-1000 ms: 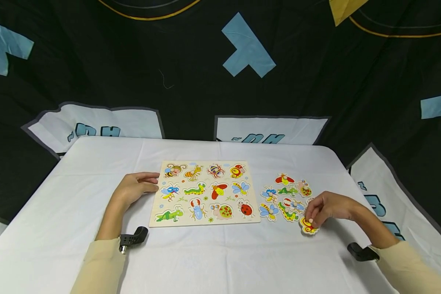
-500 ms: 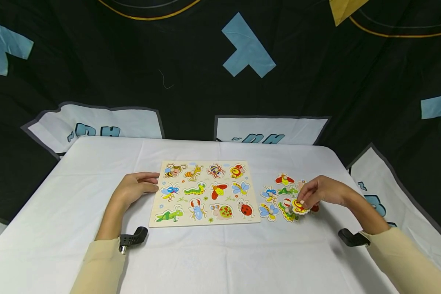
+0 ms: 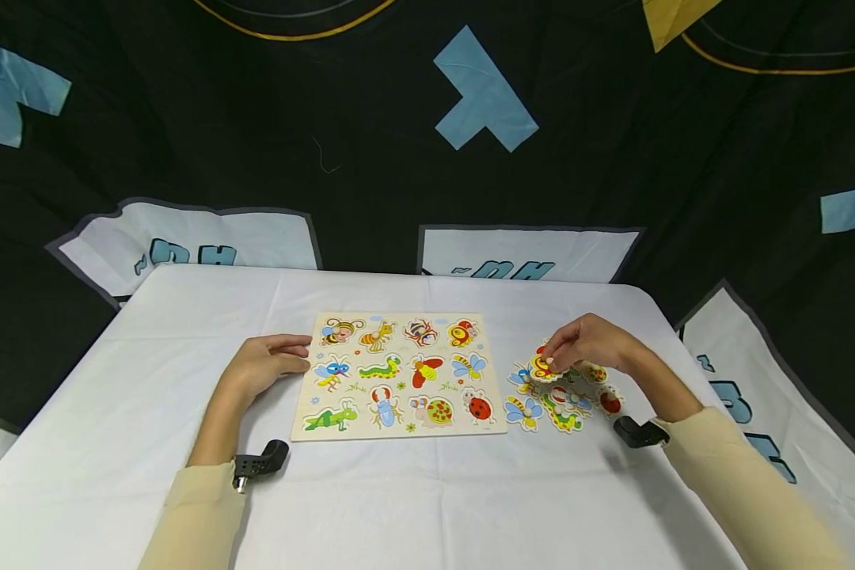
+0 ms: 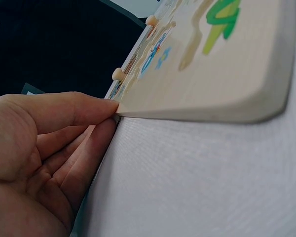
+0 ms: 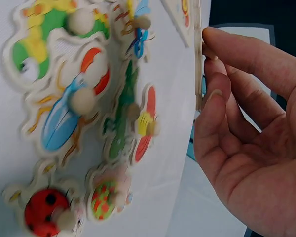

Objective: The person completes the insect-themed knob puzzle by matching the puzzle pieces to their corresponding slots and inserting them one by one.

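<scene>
My left hand (image 3: 267,364) rests by the left edge of a wooden insect puzzle board (image 3: 359,388), its fingertips touching the edge. In the left wrist view two round knobs stand up along the board's side. My right hand (image 3: 591,344) pinches a yellow-and-red butterfly puzzle piece (image 3: 541,370) by its knob, over the heap of loose pieces to the board's right. Seen edge-on in the right wrist view, the butterfly piece (image 5: 199,74) hangs above the cloth. Below it lie a ladybug piece (image 5: 42,210), a caterpillar piece (image 5: 52,24) and a stag beetle piece (image 5: 61,128).
Several knobbed pieces, among them a blue-winged dragonfly piece (image 3: 522,410), lie close together, some overlapping. A white cloth (image 3: 399,499) covers the table. Behind it hangs a black cloth backdrop (image 3: 256,119) with blue shapes.
My right hand has lifted the butterfly piece from the heap's near right side and carried it away and leftward across the heap. My left hand stays at the board's edge.
</scene>
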`<state>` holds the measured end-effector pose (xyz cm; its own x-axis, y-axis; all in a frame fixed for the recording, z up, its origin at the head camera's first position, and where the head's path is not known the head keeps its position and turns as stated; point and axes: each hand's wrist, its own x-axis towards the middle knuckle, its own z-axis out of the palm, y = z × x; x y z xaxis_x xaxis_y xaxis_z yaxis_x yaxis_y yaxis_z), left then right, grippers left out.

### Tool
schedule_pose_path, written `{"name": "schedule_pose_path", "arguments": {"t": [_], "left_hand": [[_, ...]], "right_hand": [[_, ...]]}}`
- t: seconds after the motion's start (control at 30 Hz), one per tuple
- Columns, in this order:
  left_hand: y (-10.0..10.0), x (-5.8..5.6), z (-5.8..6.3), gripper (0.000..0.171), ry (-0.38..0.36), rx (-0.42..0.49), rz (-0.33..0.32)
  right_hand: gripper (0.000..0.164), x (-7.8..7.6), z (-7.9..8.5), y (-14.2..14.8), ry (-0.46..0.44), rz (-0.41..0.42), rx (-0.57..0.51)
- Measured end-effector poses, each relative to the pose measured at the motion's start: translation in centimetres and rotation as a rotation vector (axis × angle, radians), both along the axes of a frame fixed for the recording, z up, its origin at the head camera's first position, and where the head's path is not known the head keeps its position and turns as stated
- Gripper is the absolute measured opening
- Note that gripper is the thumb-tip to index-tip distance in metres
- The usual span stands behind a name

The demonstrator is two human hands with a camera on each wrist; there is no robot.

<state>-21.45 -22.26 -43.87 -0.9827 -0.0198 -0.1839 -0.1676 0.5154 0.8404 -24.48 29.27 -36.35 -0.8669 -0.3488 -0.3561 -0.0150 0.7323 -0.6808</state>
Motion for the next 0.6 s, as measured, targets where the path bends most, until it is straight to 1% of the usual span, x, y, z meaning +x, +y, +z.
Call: {"name": "schedule_pose_path", "arguments": {"t": [0.2,0.4,0.6], "left_hand": [[0.0,0.0,-0.1,0.057,-0.011,-0.012,0.009],[0.0,-0.1,0.0,0.056,-0.005,-0.003,0.009],[-0.1,-0.1,0.0,0.057,-0.012,-0.01,0.009]], "right_hand": [[0.025,-1.2,-0.6,-1.5,0.034,-0.049,0.005],[0.024,-2.1,-1.5,-2.9,0.065,-0.09,0.009],[0.021,-3.0,-2.3,-4.9,0.063,-0.15,0.005]]}}
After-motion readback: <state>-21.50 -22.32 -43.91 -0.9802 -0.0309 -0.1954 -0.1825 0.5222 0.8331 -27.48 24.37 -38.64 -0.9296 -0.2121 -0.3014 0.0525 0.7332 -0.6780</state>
